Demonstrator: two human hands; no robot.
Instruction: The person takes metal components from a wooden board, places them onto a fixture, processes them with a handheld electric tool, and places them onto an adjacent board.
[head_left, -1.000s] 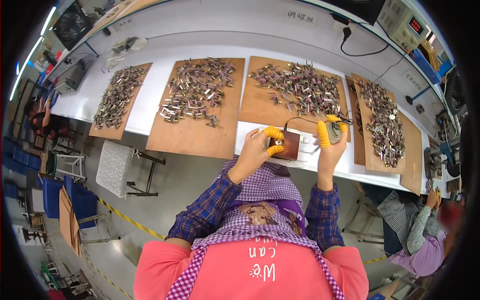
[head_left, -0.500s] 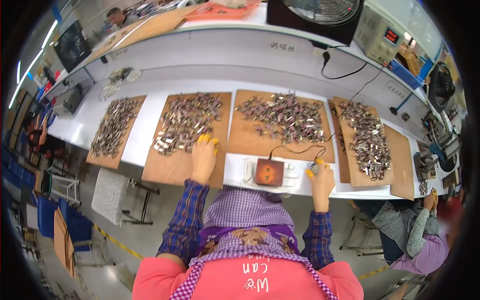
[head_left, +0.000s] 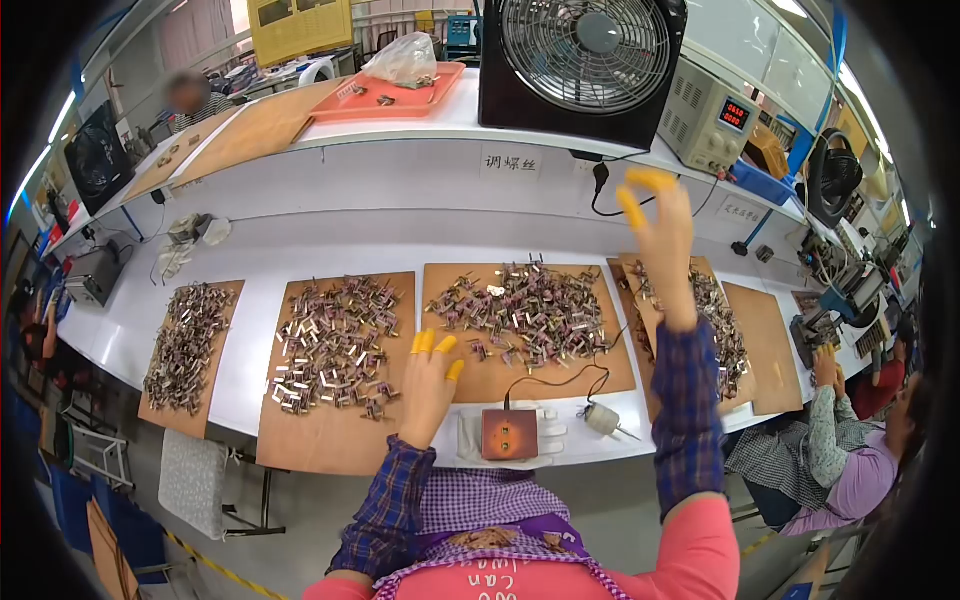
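My left hand (head_left: 428, 390), with yellow finger covers, has its fingers apart over the gap between two boards of small metal parts (head_left: 338, 335); nothing shows in it. Raised above the right side of the bench, my right hand (head_left: 660, 225) has its thumb and forefinger apart, and I see nothing between them. A reddish-brown box (head_left: 510, 434) lies on a white glove (head_left: 552, 440) near the front edge. Beside it rests a small motor-like tool (head_left: 603, 419) with a thin tip, a cable near it. Another heap of parts (head_left: 540, 315) covers the board behind.
A black fan (head_left: 597, 35), a power supply (head_left: 705, 115) and an orange tray (head_left: 390, 92) stand on the upper shelf. More loaded boards (head_left: 190, 345) lie at left and right. A co-worker (head_left: 830, 450) sits at the far right.
The view has tilted up. My right hand has let go of the tool and risen. My left hand left the box, reached to the left board, and now sits nearer the middle.
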